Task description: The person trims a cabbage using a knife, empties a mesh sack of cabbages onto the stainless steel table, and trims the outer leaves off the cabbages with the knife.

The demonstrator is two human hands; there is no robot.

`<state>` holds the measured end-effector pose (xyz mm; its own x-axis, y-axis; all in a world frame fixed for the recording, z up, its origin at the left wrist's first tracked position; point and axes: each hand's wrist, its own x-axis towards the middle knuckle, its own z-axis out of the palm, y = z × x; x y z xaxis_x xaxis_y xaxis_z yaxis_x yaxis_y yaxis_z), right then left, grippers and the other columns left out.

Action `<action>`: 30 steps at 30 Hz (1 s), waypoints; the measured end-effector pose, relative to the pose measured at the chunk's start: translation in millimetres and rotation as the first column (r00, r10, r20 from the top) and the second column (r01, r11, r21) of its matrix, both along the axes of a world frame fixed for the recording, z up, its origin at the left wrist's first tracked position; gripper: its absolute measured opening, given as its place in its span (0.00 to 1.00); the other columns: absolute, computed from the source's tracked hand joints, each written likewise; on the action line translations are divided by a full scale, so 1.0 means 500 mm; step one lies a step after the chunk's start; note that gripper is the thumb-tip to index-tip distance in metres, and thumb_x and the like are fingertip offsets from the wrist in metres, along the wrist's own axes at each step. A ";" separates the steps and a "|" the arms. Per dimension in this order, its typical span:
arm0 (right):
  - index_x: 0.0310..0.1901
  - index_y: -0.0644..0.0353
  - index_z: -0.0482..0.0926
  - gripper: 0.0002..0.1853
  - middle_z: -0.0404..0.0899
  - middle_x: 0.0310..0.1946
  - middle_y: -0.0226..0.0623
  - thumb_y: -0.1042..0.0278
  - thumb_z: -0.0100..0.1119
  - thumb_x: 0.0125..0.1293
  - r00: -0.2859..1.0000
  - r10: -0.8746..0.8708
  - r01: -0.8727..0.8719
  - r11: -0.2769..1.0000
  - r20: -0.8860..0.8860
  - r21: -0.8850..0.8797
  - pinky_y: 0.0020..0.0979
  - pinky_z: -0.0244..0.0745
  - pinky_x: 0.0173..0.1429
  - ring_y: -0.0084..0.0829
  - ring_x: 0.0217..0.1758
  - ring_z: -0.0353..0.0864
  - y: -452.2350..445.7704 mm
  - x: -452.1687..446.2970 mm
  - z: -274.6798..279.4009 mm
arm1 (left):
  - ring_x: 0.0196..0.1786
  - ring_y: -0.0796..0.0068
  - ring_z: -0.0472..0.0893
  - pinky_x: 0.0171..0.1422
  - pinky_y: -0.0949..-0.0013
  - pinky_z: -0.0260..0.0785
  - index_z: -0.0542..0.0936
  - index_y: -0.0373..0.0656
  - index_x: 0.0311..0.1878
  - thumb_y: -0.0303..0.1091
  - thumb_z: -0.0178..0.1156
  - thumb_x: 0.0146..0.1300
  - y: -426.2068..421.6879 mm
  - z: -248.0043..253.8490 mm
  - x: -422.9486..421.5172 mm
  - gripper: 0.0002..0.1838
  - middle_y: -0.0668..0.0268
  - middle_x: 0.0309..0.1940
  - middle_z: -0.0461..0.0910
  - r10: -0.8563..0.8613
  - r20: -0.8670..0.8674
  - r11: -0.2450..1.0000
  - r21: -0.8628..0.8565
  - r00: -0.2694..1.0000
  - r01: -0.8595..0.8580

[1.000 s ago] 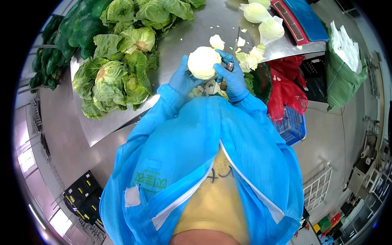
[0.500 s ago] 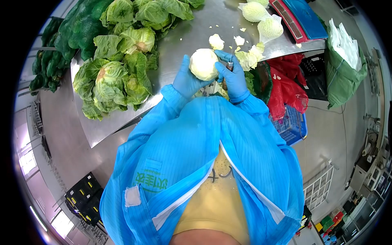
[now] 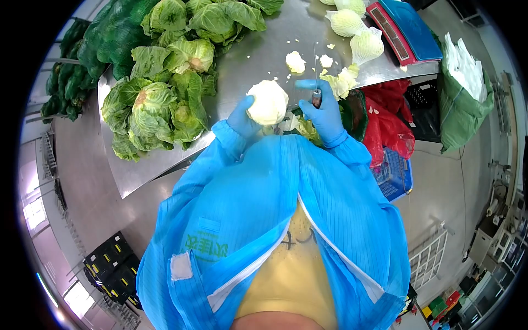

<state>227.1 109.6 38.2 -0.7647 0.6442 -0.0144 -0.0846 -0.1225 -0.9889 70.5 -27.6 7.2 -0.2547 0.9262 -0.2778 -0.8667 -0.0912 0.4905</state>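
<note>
A pale, trimmed cabbage (image 3: 268, 103) rests in my left hand (image 3: 242, 117), gloved in blue, near the table's front edge. My right hand (image 3: 325, 114), also gloved, is wrapped round the handle of a knife (image 3: 317, 98), whose thin blade points away from me. A gap separates my right hand from the cabbage. Beyond them, a cut cabbage piece (image 3: 295, 62) and small scraps lie on the metal table (image 3: 242, 66). Pale leaves (image 3: 342, 81) sit just past my right hand.
Leafy green cabbages (image 3: 151, 107) stand at the left. Net-wrapped cabbages (image 3: 367, 46) and a red and blue scale (image 3: 404, 33) are at the back right. Red bags (image 3: 385, 124), a blue crate (image 3: 394, 175) and a green sack (image 3: 465, 110) are on the right.
My right hand has moved right, away from the cabbage, with the knife in it. My left hand and the cabbage have shifted slightly left and towards me.
</note>
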 end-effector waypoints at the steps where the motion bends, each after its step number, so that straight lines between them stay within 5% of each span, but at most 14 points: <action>1: 0.46 0.62 0.69 0.14 0.77 0.44 0.33 0.75 0.56 0.58 0.994 -0.067 0.044 0.972 0.089 0.231 0.22 0.69 0.32 0.17 0.27 0.70 0.004 0.008 -0.018 | 0.62 0.56 0.70 0.65 0.53 0.63 0.59 0.41 0.67 0.52 0.61 0.53 -0.006 0.001 -0.006 0.42 0.55 0.61 0.67 -0.059 -0.078 0.998 0.028 0.995 0.061; 2: 0.44 0.63 0.68 0.13 0.77 0.44 0.35 0.74 0.56 0.59 0.975 -0.152 0.065 0.889 0.160 0.453 0.22 0.69 0.33 0.18 0.27 0.70 0.004 0.011 -0.020 | 0.60 0.58 0.71 0.63 0.57 0.66 0.59 0.40 0.66 0.47 0.63 0.51 -0.009 0.008 -0.008 0.41 0.57 0.60 0.68 -0.116 -0.158 0.991 0.051 0.981 0.125; 6: 0.39 0.63 0.68 0.12 0.77 0.39 0.33 0.69 0.59 0.59 0.988 -0.063 0.027 0.970 0.141 0.243 0.24 0.68 0.34 0.19 0.28 0.69 -0.002 0.031 -0.001 | 0.58 0.62 0.73 0.62 0.60 0.67 0.62 0.39 0.64 0.44 0.69 0.42 -0.004 0.023 -0.008 0.45 0.58 0.57 0.70 -0.206 -0.271 0.968 0.084 0.940 0.236; 8: 0.39 0.61 0.70 0.15 0.71 0.28 0.34 0.61 0.63 0.57 0.937 -0.050 -0.124 0.878 0.346 0.463 0.30 0.68 0.34 0.25 0.28 0.70 0.005 0.038 0.031 | 0.58 0.64 0.73 0.62 0.61 0.67 0.62 0.39 0.64 0.43 0.70 0.40 0.004 0.023 -0.004 0.46 0.59 0.57 0.70 -0.180 -0.285 0.970 0.106 0.941 0.218; 11: 0.38 0.61 0.71 0.19 0.71 0.29 0.37 0.55 0.64 0.55 0.920 0.037 -0.178 0.926 0.390 0.332 0.32 0.69 0.35 0.30 0.29 0.72 0.006 0.039 0.061 | 0.58 0.66 0.72 0.62 0.62 0.66 0.63 0.39 0.64 0.40 0.72 0.38 0.012 0.029 -0.001 0.46 0.60 0.57 0.70 -0.140 -0.370 0.974 0.115 0.918 0.195; 16: 0.40 0.61 0.73 0.22 0.72 0.31 0.40 0.52 0.65 0.53 0.961 -0.065 -0.081 0.860 0.267 0.503 0.34 0.69 0.37 0.37 0.31 0.73 -0.009 0.024 0.053 | 0.59 0.68 0.70 0.64 0.65 0.64 0.64 0.40 0.64 0.38 0.73 0.37 0.032 0.017 0.002 0.46 0.61 0.60 0.67 -0.042 -0.594 0.992 0.074 0.803 0.106; 18: 0.39 0.61 0.74 0.21 0.72 0.33 0.41 0.52 0.65 0.53 0.940 -0.118 -0.070 0.853 0.321 0.518 0.35 0.69 0.39 0.39 0.33 0.73 -0.003 0.021 0.036 | 0.60 0.68 0.69 0.64 0.65 0.63 0.62 0.40 0.65 0.35 0.76 0.34 0.044 0.018 -0.003 0.50 0.61 0.61 0.66 0.112 -0.879 0.991 0.133 0.463 0.013; 22: 0.38 0.62 0.75 0.18 0.74 0.32 0.39 0.57 0.65 0.54 0.930 -0.171 -0.064 0.796 0.325 0.602 0.33 0.70 0.37 0.34 0.31 0.75 -0.009 0.020 0.012 | 0.61 0.68 0.68 0.64 0.64 0.63 0.60 0.40 0.66 0.33 0.78 0.30 0.045 0.036 0.013 0.54 0.59 0.60 0.66 0.154 -0.926 0.988 0.133 0.344 -0.084; 24: 0.36 0.63 0.76 0.13 0.73 0.28 0.34 0.63 0.64 0.55 0.984 -0.143 0.122 0.977 0.111 0.172 0.30 0.69 0.33 0.26 0.28 0.74 -0.020 0.012 0.003 | 0.60 0.67 0.68 0.64 0.65 0.64 0.59 0.42 0.67 0.34 0.79 0.28 0.045 0.040 0.014 0.57 0.58 0.59 0.65 0.130 -0.949 0.987 0.097 0.287 -0.126; 25: 0.36 0.63 0.76 0.13 0.73 0.28 0.34 0.63 0.64 0.55 0.984 -0.142 0.122 0.978 0.110 0.171 0.30 0.69 0.33 0.26 0.28 0.74 -0.017 0.012 0.004 | 0.60 0.67 0.68 0.64 0.65 0.64 0.59 0.42 0.67 0.34 0.79 0.28 0.046 0.043 0.016 0.57 0.58 0.59 0.65 0.130 -0.949 0.987 0.097 0.286 -0.127; 27: 0.31 0.62 0.75 0.08 0.73 0.27 0.29 0.68 0.62 0.56 0.979 -0.102 0.135 0.974 0.179 -0.183 0.25 0.68 0.30 0.19 0.26 0.70 -0.010 0.010 0.020 | 0.58 0.64 0.70 0.62 0.64 0.65 0.59 0.43 0.67 0.34 0.79 0.28 0.052 0.049 0.025 0.57 0.57 0.56 0.66 0.142 -0.953 0.986 0.112 0.268 -0.123; 28: 0.31 0.62 0.75 0.08 0.73 0.27 0.29 0.68 0.62 0.56 0.978 -0.109 0.143 0.972 0.180 -0.185 0.25 0.68 0.30 0.19 0.26 0.70 -0.008 0.012 0.006 | 0.58 0.64 0.70 0.62 0.64 0.65 0.59 0.43 0.67 0.34 0.79 0.28 0.054 0.053 0.025 0.57 0.57 0.56 0.66 0.138 -0.953 0.987 0.110 0.270 -0.116; 30: 0.34 0.61 0.75 0.06 0.74 0.29 0.28 0.72 0.62 0.57 0.985 -0.145 0.156 0.981 0.095 -0.115 0.21 0.67 0.29 0.16 0.25 0.69 -0.004 0.009 -0.021 | 0.56 0.62 0.70 0.62 0.62 0.64 0.60 0.43 0.67 0.33 0.78 0.30 0.059 0.063 0.020 0.55 0.58 0.54 0.67 0.011 -0.999 0.990 0.016 -0.033 -0.144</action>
